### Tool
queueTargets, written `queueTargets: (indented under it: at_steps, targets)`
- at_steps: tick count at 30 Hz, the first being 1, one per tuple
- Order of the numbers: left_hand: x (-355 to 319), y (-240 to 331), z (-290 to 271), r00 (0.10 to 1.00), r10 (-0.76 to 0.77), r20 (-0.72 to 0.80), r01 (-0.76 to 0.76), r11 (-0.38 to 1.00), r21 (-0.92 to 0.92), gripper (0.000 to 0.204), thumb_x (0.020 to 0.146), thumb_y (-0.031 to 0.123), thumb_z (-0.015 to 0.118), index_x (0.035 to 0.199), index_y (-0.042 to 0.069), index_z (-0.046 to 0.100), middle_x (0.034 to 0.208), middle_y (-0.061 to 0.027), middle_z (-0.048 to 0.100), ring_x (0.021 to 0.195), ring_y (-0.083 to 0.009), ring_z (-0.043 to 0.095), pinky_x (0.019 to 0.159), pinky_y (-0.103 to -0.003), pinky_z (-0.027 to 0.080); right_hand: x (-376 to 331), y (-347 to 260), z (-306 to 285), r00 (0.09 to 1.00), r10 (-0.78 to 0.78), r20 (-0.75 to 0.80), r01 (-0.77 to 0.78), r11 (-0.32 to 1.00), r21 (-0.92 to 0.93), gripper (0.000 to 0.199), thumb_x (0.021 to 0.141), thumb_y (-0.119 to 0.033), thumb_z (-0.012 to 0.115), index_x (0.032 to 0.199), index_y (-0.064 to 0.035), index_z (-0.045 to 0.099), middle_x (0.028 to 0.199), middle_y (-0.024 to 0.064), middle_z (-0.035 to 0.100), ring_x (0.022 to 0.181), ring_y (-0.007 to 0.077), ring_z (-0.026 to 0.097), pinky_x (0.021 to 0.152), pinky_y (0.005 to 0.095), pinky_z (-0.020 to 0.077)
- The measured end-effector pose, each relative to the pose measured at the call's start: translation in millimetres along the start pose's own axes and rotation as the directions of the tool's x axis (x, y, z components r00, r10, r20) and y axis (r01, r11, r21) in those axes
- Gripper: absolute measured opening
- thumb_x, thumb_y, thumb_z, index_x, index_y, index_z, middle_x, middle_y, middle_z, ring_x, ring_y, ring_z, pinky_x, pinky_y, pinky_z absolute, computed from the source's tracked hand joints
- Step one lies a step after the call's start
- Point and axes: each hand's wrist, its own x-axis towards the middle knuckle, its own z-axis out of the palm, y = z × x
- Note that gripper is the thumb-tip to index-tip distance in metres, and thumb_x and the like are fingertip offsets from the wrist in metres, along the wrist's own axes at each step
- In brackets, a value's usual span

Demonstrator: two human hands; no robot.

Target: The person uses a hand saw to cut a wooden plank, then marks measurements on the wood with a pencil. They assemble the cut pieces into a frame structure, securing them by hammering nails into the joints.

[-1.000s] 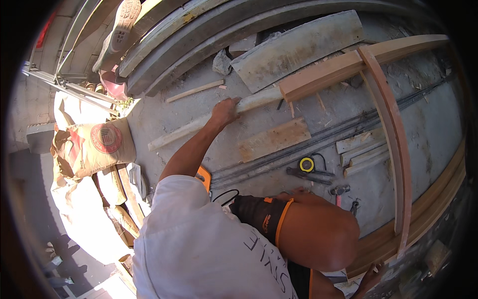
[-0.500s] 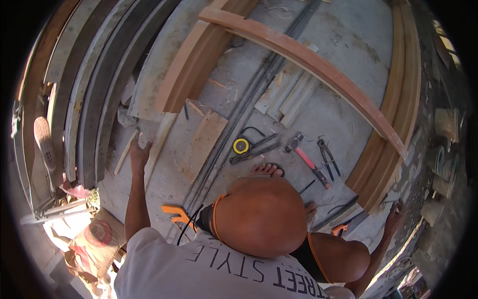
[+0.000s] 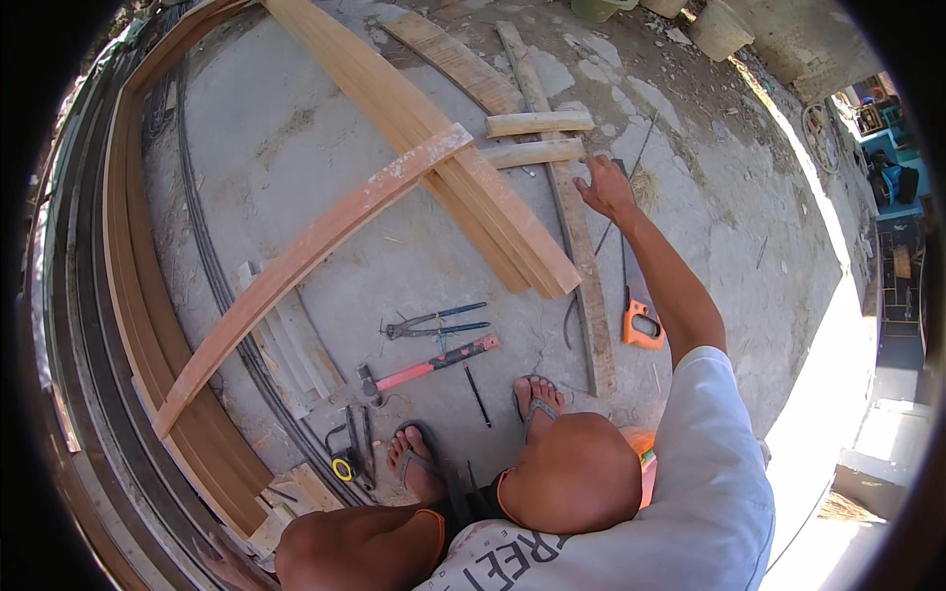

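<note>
My right hand point(image 3: 605, 191) reaches far forward over the floor, fingers apart and holding nothing. Its fingertips are close to the end of a short wooden block point(image 3: 537, 153); contact is unclear. A second short block point(image 3: 538, 123) lies just beyond. Beside the right forearm, a handsaw point(image 3: 643, 326) with an orange handle lies on the concrete, its blade pointing away. What looks like my left hand point(image 3: 229, 563) is low at the left edge by my knee, dim and partly cut off, so its fingers cannot be read.
A long reddish board point(image 3: 315, 266) spans two timber stacks point(image 3: 458, 202). Near my feet lie a hammer point(image 3: 429, 365), pincers point(image 3: 434, 322), a pencil-like dark rod point(image 3: 477, 397) and a yellow tape measure point(image 3: 343, 469). A narrow plank point(image 3: 583, 286) runs by the saw. Buckets point(image 3: 722, 30) stand at the back.
My view has swung to the right. My right hand has gone from low at the right side to far forward by the short blocks. My left hand has dropped mostly out of sight.
</note>
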Motion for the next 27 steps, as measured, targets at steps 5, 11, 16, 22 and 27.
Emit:
queueTargets:
  at_steps: [5, 11, 16, 22, 27]
  targets:
    - [-12, 94, -14, 0.978, 0.208, 0.005, -0.208, 0.978, 0.030, 0.063, 0.104, 0.036, 0.068, 0.158, 0.008, 0.050, 0.156, -0.0193, 0.054, 0.139, -0.0364, 0.057, 0.116, -0.049, 0.047, 75, -49, 62, 0.992, -0.112, 0.051, 0.119, 0.980, -0.158, 0.058, 0.090, -0.028, 0.077, 0.142, -0.0092, 0.059, 0.139, 0.0120, 0.062, 0.134, 0.0337, 0.057, 0.105, 0.0536, 0.0522]
    - [-29, 184, -7, 0.871, 0.459, 0.178, -0.468, 0.884, 0.010, 0.061, 0.105, 0.032, 0.067, 0.158, 0.007, 0.050, 0.157, -0.0186, 0.054, 0.141, -0.0358, 0.055, 0.117, -0.049, 0.046, 100, -39, 100, 0.983, -0.178, 0.036, 0.179, 0.916, -0.358, 0.059, 0.088, -0.030, 0.081, 0.140, -0.0125, 0.060, 0.138, 0.0073, 0.062, 0.131, 0.0331, 0.056, 0.102, 0.0603, 0.0508]
    - [-46, 245, 28, 0.674, 0.599, 0.433, -0.527, 0.800, -0.287, 0.055, 0.105, 0.020, 0.067, 0.156, 0.006, 0.051, 0.157, -0.0183, 0.051, 0.145, -0.0340, 0.052, 0.121, -0.050, 0.041, 21, -22, 16, 0.998, -0.017, 0.062, 0.023, 0.994, -0.110, 0.061, 0.089, -0.039, 0.082, 0.139, -0.0100, 0.062, 0.134, 0.0092, 0.064, 0.125, 0.0351, 0.058, 0.099, 0.0573, 0.0511]
    - [-104, 325, 94, 0.263, 0.744, 0.615, -0.538, 0.642, -0.546, 0.055, 0.097, 0.016, 0.076, 0.147, 0.004, 0.060, 0.146, -0.0155, 0.063, 0.135, -0.0303, 0.060, 0.116, -0.046, 0.046, -61, -24, -89, 0.981, -0.098, -0.167, 0.121, 0.983, 0.138, 0.065, 0.087, -0.040, 0.085, 0.137, -0.0040, 0.065, 0.124, 0.0148, 0.068, 0.117, 0.0378, 0.062, 0.098, 0.0495, 0.0531]
    - [-175, 387, 155, -0.173, 0.695, 0.698, -0.152, 0.681, -0.716, 0.087, 0.095, 0.046, 0.079, 0.164, 0.007, 0.040, 0.153, -0.0199, 0.057, 0.143, -0.0332, 0.054, 0.116, -0.048, 0.045, -118, -134, -184, 0.945, -0.201, 0.258, 0.061, 0.883, 0.464, 0.084, 0.090, -0.047, 0.083, 0.152, 0.0002, 0.052, 0.132, 0.0212, 0.067, 0.117, 0.0331, 0.066, 0.103, 0.0450, 0.0517]
